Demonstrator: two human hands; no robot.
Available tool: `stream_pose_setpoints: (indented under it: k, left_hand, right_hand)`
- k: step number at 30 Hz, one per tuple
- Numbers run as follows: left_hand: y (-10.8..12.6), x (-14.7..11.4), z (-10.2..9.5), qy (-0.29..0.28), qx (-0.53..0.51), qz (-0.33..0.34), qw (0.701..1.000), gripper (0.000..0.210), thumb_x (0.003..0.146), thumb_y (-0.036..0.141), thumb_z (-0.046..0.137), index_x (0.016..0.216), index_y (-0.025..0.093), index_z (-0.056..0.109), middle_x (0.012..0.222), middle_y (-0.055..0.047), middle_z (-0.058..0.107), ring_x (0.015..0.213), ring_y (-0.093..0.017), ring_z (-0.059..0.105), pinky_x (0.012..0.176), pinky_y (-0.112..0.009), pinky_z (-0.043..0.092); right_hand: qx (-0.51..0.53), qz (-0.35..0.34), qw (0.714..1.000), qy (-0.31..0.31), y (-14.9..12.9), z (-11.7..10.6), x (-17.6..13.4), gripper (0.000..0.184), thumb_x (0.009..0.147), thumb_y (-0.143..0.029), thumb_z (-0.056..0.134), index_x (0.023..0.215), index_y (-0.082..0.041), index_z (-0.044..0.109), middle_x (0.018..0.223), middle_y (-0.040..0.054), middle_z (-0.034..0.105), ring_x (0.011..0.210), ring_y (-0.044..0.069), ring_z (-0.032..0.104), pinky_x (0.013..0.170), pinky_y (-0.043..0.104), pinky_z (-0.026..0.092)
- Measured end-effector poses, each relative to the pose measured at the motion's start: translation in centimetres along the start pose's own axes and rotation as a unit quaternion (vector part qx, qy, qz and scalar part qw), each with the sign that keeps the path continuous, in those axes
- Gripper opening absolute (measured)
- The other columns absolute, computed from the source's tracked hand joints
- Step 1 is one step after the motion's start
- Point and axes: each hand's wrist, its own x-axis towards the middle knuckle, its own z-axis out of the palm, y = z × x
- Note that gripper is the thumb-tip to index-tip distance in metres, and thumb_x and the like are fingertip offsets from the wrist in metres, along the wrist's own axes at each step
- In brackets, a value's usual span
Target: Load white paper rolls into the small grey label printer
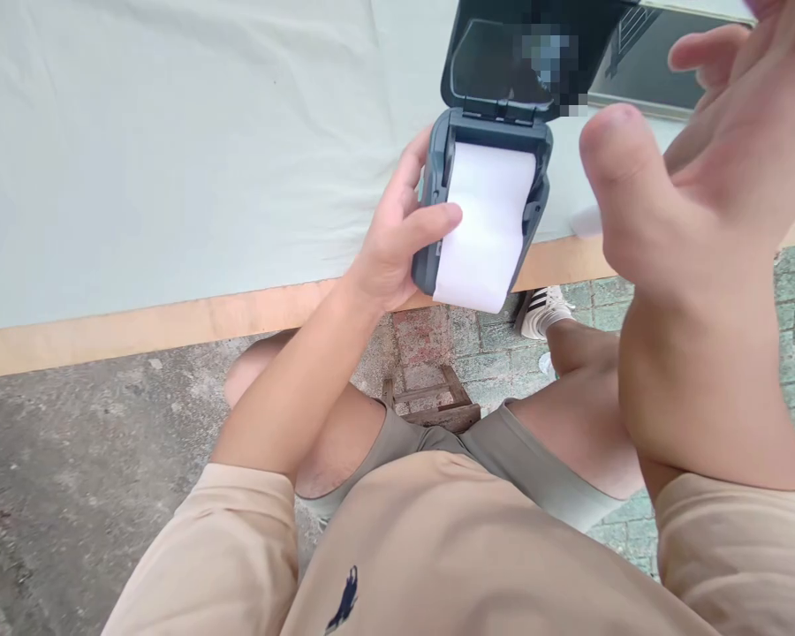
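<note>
My left hand (397, 230) grips a dark portable label printer (430, 230) at its left side, over the table's front edge. Its hinged lid (496, 66) stands open, away from me. White paper (490, 230) lies in the printer's bay, its loose end hanging over the front. My left thumb presses on the paper's left edge. To the right, my raised right hand (708, 177) is open and holds nothing that I can see. Its thumb and fingers are apart, and the upper fingers are cut off by the frame.
A pale cloth-like cover (172, 159) lies over the table, whose wooden edge (152, 327) runs in front of me. A dark glossy flat panel (655, 66) lies behind my right hand. A small wooden stool (437, 411) shows between my legs, above paving (424, 336).
</note>
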Motion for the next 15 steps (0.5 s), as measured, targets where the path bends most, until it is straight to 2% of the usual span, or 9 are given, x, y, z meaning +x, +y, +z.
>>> stream_pose_setpoints:
  k: [2, 4, 6, 9, 12, 15]
  left_hand:
    - [0.0, 0.0, -0.1, -0.03, -0.007, -0.014, 0.999, 0.042, 0.077, 0.052, 0.059, 0.111, 0.028, 0.058, 0.093, -0.004, 0.066, 0.109, -0.028, 0.064, 0.081, -0.037, 0.056]
    - [0.0, 0.1, -0.1, -0.04, -0.015, -0.025, 0.999, 0.048, 0.079, 0.063, 0.051, 0.112, 0.028, 0.059, 0.084, -0.005, 0.066, 0.105, -0.028, 0.065, 0.079, -0.038, 0.055]
    - [0.0, 0.2, -0.1, -0.035, -0.028, -0.018, 0.999, 0.041, 0.079, 0.056, 0.057, 0.111, 0.03, 0.057, 0.082, -0.004, 0.066, 0.101, -0.026, 0.066, 0.08, -0.038, 0.055]
    - [-0.1, 0.1, 0.0, -0.026, -0.045, 0.007, 0.999, 0.026, 0.081, 0.032, 0.064, 0.104, 0.031, 0.052, 0.094, -0.001, 0.067, 0.105, -0.024, 0.066, 0.082, -0.037, 0.055]
    - [-0.2, 0.1, 0.2, -0.02, -0.045, 0.016, 0.999, 0.026, 0.08, 0.025, 0.062, 0.103, 0.031, 0.051, 0.101, -0.002, 0.067, 0.11, -0.025, 0.064, 0.081, -0.037, 0.055]
    - [-0.1, 0.2, 0.1, -0.006, -0.031, 0.011, 0.999, 0.028, 0.074, 0.028, 0.065, 0.1, 0.031, 0.054, 0.093, -0.002, 0.067, 0.111, -0.028, 0.064, 0.081, -0.04, 0.054]
  right_hand:
    - [0.078, 0.008, 0.997, -0.002, 0.7, 0.2, 0.2, 0.042, 0.09, -0.054, 0.043, 0.131, -0.046, 0.038, 0.133, -0.009, 0.048, 0.121, 0.017, 0.053, 0.091, 0.033, 0.045]
    - [0.111, -0.017, 0.994, -0.01, 0.8, 0.4, 0.3, 0.038, 0.091, -0.058, 0.037, 0.127, -0.048, 0.04, 0.125, -0.009, 0.048, 0.109, 0.014, 0.058, 0.082, 0.032, 0.047]
    - [0.095, -0.003, 0.995, -0.034, 0.4, 0.6, 0.2, 0.033, 0.091, -0.051, 0.04, 0.124, -0.047, 0.042, 0.124, -0.0087, 0.046, 0.112, 0.014, 0.056, 0.085, 0.031, 0.047]
    - [0.12, 0.091, 0.981, -0.124, -0.6, 1.1, -0.2, 0.043, 0.088, -0.035, 0.052, 0.129, -0.035, 0.038, 0.132, -0.0038, 0.043, 0.121, 0.015, 0.051, 0.093, 0.029, 0.05]
    - [0.178, 0.153, 0.954, -0.184, -1.2, 1.6, -0.3, 0.054, 0.085, -0.029, 0.058, 0.132, -0.027, 0.031, 0.135, 0.0019, 0.044, 0.112, 0.013, 0.056, 0.079, 0.024, 0.055]
    - [0.19, 0.153, 0.953, -0.181, -1.2, 1.9, -0.1, 0.054, 0.082, -0.026, 0.062, 0.127, -0.03, 0.032, 0.141, -0.0009, 0.038, 0.111, 0.01, 0.054, 0.069, 0.018, 0.053]
